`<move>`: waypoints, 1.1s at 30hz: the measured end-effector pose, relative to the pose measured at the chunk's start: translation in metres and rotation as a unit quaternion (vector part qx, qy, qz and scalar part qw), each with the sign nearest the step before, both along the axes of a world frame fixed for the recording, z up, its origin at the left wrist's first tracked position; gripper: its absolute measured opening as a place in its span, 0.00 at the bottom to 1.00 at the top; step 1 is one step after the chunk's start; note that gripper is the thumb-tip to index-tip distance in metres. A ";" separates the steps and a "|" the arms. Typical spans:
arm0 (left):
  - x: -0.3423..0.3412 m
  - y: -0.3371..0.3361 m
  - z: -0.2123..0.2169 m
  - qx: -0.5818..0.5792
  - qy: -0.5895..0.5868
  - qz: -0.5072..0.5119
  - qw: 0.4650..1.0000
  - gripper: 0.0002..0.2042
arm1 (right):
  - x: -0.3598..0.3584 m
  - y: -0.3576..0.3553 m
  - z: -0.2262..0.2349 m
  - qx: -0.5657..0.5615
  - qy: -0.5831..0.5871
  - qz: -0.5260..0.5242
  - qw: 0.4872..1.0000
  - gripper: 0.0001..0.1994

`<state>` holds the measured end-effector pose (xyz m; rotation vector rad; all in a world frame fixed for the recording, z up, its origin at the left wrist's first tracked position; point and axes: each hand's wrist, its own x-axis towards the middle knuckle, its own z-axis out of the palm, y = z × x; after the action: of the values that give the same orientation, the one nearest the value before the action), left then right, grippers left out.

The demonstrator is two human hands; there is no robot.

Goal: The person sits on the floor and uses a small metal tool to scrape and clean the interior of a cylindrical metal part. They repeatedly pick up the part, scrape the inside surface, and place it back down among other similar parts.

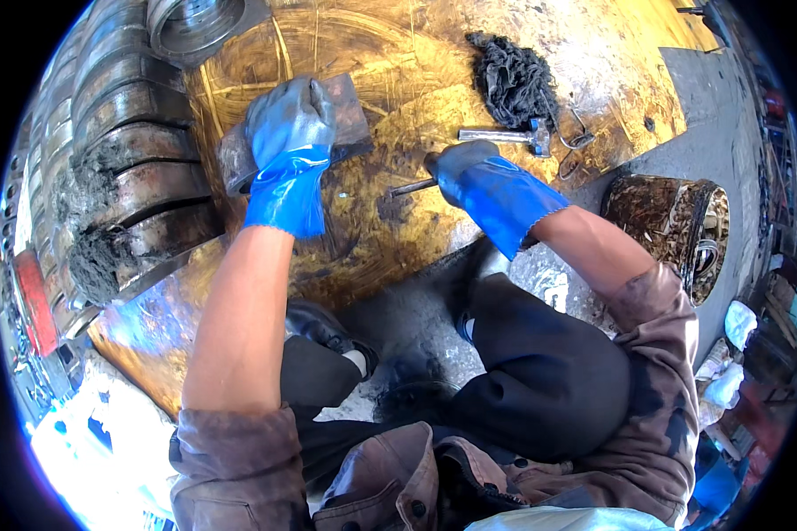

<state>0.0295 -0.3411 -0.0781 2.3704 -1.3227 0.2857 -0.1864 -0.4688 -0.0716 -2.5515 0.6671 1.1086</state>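
My left hand (290,119), in a blue rubber glove with a darkened palm area, is closed over a dark, greasy curved metal piece (352,115). The piece rests on the oil-stained yellow tabletop (363,239), and its other end (236,161) shows left of the glove. To the right, my right hand (468,168), gloved the same way, grips a thin metal rod tool (413,188). The rod's tip points left, toward the metal piece but apart from it. Its grip end is mostly hidden in my fist. Just beyond this hand lies a hammer (505,136).
Rows of heavy curved metal shells (150,190) line the left side, with a metal ring (195,26) at the far left. A black rag (512,81) and bent wire hooks (577,140) lie beyond the hammer. A grimy bucket (655,217) stands at the right.
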 end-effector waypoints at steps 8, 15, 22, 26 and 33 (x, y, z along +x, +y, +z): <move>0.001 0.000 0.004 0.012 0.019 0.019 1.000 0.14 | 0.059 -0.010 -0.006 0.001 -0.016 -0.066 0.998 0.35; 0.001 0.005 0.007 -0.004 0.029 0.027 0.999 0.14 | 0.001 0.026 -0.012 0.049 -0.004 0.111 0.993 0.25; -0.005 0.000 0.015 0.039 0.060 0.036 0.997 0.15 | -0.031 0.028 -0.021 -0.054 -0.079 -0.096 0.991 0.25; 0.001 0.010 0.004 0.008 0.038 0.039 0.998 0.16 | -0.048 0.048 0.018 -0.025 -0.092 -0.035 0.995 0.14; 0.001 0.006 -0.006 0.002 0.007 0.016 1.000 0.15 | -0.086 0.050 -0.002 -0.051 -0.101 -0.130 0.985 0.15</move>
<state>0.0303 -0.3347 -0.0838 2.3948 -1.2810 0.2740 -0.2722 -0.4192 -0.0731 -2.5223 0.9889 0.7386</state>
